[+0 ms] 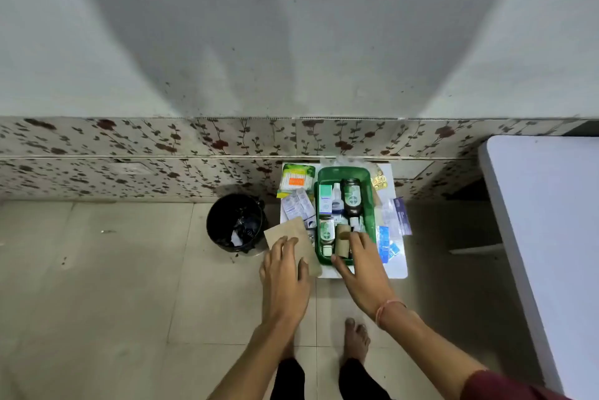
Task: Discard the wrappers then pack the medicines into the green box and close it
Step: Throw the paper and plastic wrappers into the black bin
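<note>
Labels on meds in green box (369,205) too small/blurred.

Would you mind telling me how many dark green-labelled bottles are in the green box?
2: a large dark bottle at the far end of the green box, and a smaller one nearer the hands. Others may be hidden.

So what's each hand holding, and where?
Left hand lies on the brown paper envelope's near end. Right hand touches a brown roll in the green box; grip unclear.

One green box (364,174), one bin (236,222), two hands (285,273).
</note>
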